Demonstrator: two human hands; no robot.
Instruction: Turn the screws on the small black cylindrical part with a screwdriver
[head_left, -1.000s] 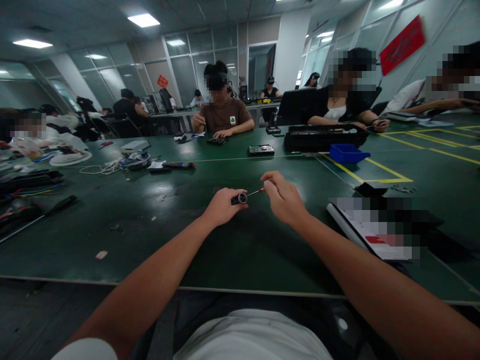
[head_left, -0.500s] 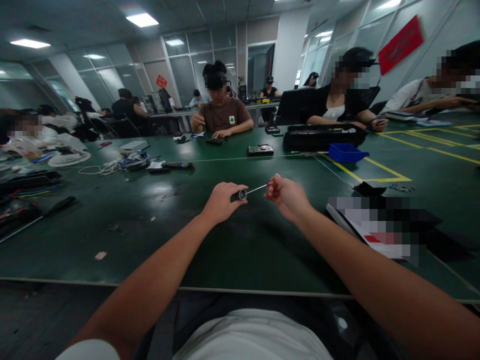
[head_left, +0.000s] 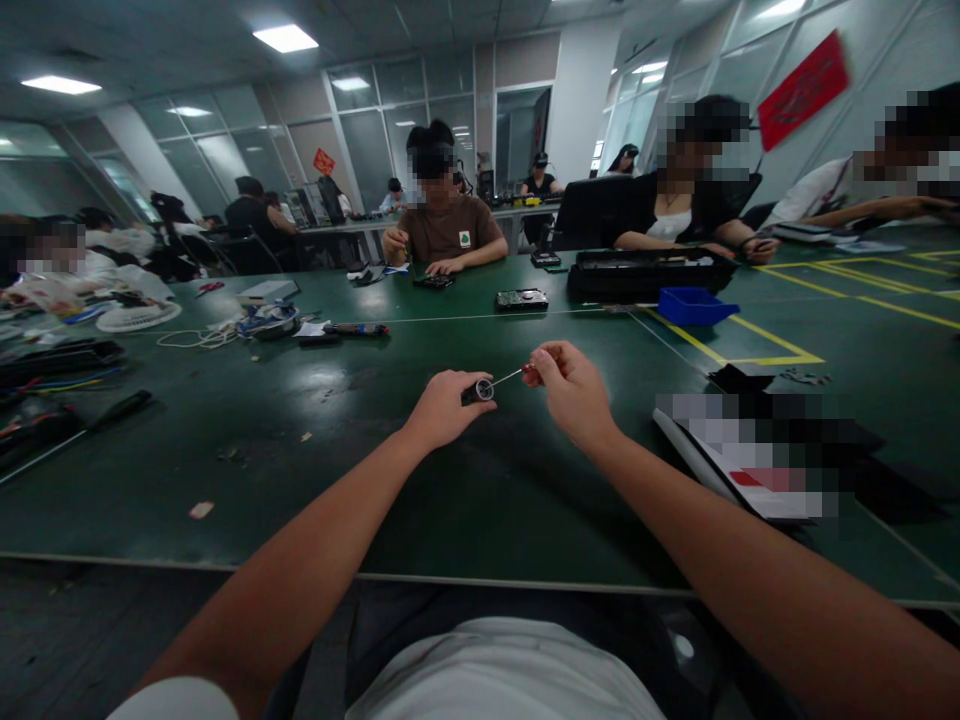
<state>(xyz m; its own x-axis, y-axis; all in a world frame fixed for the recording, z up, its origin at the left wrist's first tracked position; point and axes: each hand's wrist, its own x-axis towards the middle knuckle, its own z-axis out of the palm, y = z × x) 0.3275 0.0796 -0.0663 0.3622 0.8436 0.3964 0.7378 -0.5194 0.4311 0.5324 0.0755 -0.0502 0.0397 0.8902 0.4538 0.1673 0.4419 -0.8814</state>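
My left hand (head_left: 444, 408) is closed around a small black cylindrical part (head_left: 481, 391) with a round, silvery open end facing me. Its exact kind is too small to make out. In my right hand (head_left: 571, 388) is a thin screwdriver (head_left: 507, 378), its red handle pinched between thumb and fingers. The metal shaft slants down to the left, and its tip meets the round end of the part. Whether the tip sits inside or only against it, I cannot tell. Both hands are above the green table (head_left: 480, 530).
A hard drive (head_left: 522, 299) lies ahead, with a blue bin (head_left: 694, 306) and long black casing (head_left: 651, 275) farther right. White papers (head_left: 739, 465) lie beside my right forearm. Leftward are a tool (head_left: 358, 330) and long screwdriver (head_left: 120, 412). A co-worker (head_left: 448, 225) sits opposite.
My right hand has drawn back slightly, then moved left again with the screwdriver, its fingers shifting on the handle. The left hand keeps its hold on the black part, almost still.
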